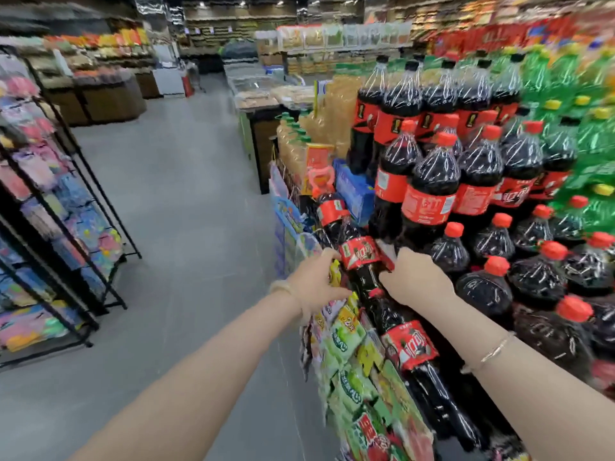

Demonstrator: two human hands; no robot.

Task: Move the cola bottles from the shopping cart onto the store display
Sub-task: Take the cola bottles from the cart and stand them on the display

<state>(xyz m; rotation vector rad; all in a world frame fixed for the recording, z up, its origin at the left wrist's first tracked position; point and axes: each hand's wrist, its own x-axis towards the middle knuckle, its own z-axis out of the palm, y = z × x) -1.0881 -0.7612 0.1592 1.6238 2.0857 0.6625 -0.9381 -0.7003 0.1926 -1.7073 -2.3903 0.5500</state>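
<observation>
A dark cola bottle (361,261) with a red label lies along the left edge of the store display (532,281), and I hold it with both hands. My left hand (316,281) grips its left side by the label. My right hand (412,277) is curled round its right side. A second lying cola bottle (419,357) sits nearer me, a third (332,211) farther along. Tiers of upright red-capped cola bottles (429,191) fill the display to the right. The shopping cart is out of view.
Snack packets (352,371) hang down the display's left side below my hands. Green soda bottles (592,134) stand at the far right. A black wire rack of coloured goods (50,227) lines the left of the grey aisle floor (186,201).
</observation>
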